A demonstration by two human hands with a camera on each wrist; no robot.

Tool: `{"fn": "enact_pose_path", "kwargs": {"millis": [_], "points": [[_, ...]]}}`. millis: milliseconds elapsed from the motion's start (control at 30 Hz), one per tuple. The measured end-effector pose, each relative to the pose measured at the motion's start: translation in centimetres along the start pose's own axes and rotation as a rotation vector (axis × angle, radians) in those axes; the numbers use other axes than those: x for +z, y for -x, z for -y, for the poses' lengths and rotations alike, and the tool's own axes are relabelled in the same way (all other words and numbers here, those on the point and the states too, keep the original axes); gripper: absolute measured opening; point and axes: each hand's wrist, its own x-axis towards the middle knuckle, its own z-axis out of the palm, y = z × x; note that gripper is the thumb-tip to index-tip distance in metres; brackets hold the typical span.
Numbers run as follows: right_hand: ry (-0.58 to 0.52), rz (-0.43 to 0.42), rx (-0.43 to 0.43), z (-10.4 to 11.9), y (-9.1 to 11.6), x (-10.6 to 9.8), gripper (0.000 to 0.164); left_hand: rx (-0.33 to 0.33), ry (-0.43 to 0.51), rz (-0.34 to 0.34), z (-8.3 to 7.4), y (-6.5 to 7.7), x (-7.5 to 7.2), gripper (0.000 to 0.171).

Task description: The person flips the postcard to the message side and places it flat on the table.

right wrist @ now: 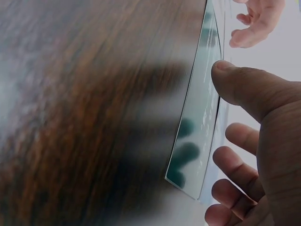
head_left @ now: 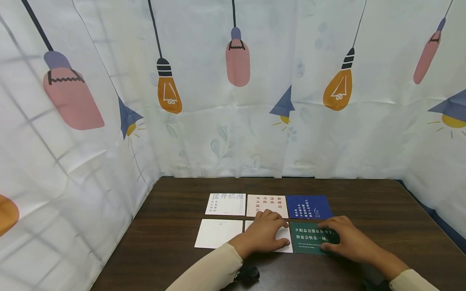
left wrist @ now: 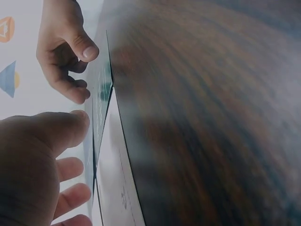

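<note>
Paper cards lie on the table in two rows of three. My left hand [head_left: 263,232] hovers over the white middle card [head_left: 283,233] of the near row, covering much of it, its fingers loosely bent and apart. At the right end of that row is a dark green card [head_left: 307,240] with white writing. My right hand [head_left: 347,238] is over its right side, thumb and fingers spread, nothing between them. Seen from the right wrist, the thumb [right wrist: 230,77] overlaps the edge of the green card, whose glossy face mirrors the fingers.
The far row has a white card with grey writing [head_left: 225,206], one with red writing [head_left: 265,201] and a blue card [head_left: 309,207]. Another white card [head_left: 218,234] lies near left. A patterned curtain [head_left: 204,141] rises behind the brown table [head_left: 164,242].
</note>
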Motion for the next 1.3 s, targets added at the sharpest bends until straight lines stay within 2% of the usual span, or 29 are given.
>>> {"fn": "enact_pose_path", "kwargs": {"millis": [200,600,1300], "points": [[0.004,-0.001,0.010,-0.3,0.3,-0.2,0.056,-0.005,-0.004,-0.018,-0.5,-0.5,0.2,0.040],[0.016,0.011,0.036,-1.5,0.5,-0.9,0.060,-0.041,-0.027,-0.007,-1.3,-1.3,0.5,0.044],[0.061,0.099,0.106,-3.4,0.4,-2.1,0.082,-0.071,-0.112,0.024,-1.8,-1.9,1.2,0.056]]}}
